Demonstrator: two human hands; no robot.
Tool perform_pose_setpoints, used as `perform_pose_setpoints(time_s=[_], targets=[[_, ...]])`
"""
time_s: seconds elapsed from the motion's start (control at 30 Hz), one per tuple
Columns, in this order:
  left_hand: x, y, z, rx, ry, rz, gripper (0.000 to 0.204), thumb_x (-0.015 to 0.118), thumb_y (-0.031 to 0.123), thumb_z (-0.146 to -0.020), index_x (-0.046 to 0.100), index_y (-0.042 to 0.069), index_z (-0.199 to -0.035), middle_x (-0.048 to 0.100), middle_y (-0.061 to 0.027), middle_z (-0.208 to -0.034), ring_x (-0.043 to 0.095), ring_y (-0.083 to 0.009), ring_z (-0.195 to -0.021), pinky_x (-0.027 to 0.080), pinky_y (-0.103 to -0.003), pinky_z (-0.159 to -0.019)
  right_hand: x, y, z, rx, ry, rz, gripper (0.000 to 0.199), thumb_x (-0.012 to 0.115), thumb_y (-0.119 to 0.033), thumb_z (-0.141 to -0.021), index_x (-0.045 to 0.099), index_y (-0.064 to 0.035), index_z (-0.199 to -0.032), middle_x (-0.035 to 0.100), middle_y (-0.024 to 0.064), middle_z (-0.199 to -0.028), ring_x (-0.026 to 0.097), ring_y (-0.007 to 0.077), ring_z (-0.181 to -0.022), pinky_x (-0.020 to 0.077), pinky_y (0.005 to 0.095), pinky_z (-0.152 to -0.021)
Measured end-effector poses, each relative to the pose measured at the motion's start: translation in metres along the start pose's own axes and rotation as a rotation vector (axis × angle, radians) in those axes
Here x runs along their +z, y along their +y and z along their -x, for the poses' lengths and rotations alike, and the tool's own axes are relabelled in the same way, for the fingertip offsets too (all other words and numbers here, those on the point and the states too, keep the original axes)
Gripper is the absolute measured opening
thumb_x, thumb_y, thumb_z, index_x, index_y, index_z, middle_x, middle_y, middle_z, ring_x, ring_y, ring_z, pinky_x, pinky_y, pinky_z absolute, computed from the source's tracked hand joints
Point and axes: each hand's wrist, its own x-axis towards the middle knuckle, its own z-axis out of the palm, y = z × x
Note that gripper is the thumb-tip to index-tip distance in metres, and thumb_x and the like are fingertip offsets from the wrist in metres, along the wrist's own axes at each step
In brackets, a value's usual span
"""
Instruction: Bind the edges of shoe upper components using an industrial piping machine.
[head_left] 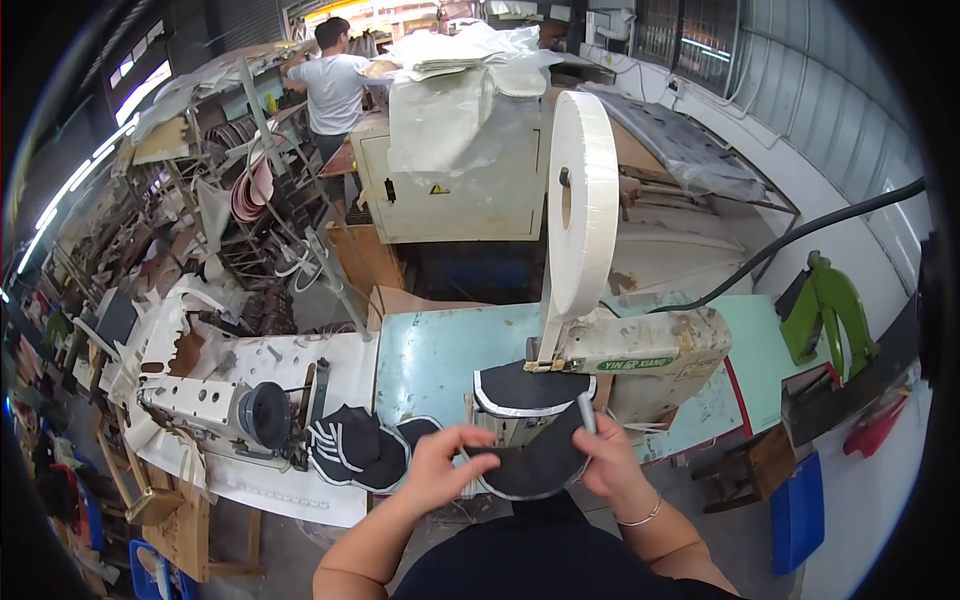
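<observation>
Both of my hands hold a curved black material piece with a pale edge [535, 468], in front of the taping machine [650, 350]. My left hand [450, 468] pinches its left end between thumb and fingers. My right hand [612, 462] grips the right end, and a short grey strip or stick [587, 410] stands up by its fingers; I cannot tell which. Just beyond, a second black piece with a pale edge [530, 388] lies under the machine's head. A large roll of white tape [588, 205] stands above the machine. Left of my left hand lies a pile of similar black pieces [358, 448].
A sewing machine [205, 410] with a dark handwheel sits on the left white table. The light-blue tabletop [430, 345] extends behind my hands. At right are a green press [835, 315], a wooden stool [750, 470] and a blue bin [798, 515]. A person [335, 90] stands at the back.
</observation>
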Motion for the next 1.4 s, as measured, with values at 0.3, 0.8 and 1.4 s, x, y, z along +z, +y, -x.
perform_pose_setpoints(time_s=[0.3,0.8,1.4], targets=[[0.002,0.008,-0.087,0.108,0.15,0.181,0.022,0.064,0.006,-0.073,0.052,0.004,-0.092,0.056,0.0004,-0.072,0.051,-0.0048,-0.065,0.041,-0.018,-0.061,-0.031,-0.009,-0.019,0.178,0.164,-0.268,0.03,0.045,-0.02,-0.087,0.05,0.0008,-0.108,0.059,0.0116,-0.102,0.059,0.0209,-0.09,0.0503,0.0325,-0.075],[0.009,-0.023,-0.101,0.013,0.217,0.626,0.02,0.06,0.0,-0.076,0.048,0.005,-0.091,0.054,0.001,-0.076,0.051,-0.0051,-0.069,0.042,-0.017,-0.061,-0.04,-0.002,-0.051,0.111,0.279,-0.153,0.017,0.054,-0.021,-0.083,0.056,-0.0076,-0.093,0.061,0.0007,-0.08,0.058,0.0112,-0.065,0.0437,0.0221,-0.047],[-0.005,-0.239,-0.011,-0.18,0.391,-0.919,0.011,0.061,0.009,-0.069,0.054,0.006,-0.076,0.053,-0.0108,-0.081,0.053,-0.0297,-0.081,0.044,-0.038,-0.069,-0.075,0.064,-0.019,0.522,0.269,-0.26,0.018,0.055,-0.026,-0.084,0.057,-0.0082,-0.081,0.057,0.0015,-0.067,0.054,0.0158,-0.06,0.044,0.026,-0.054]])
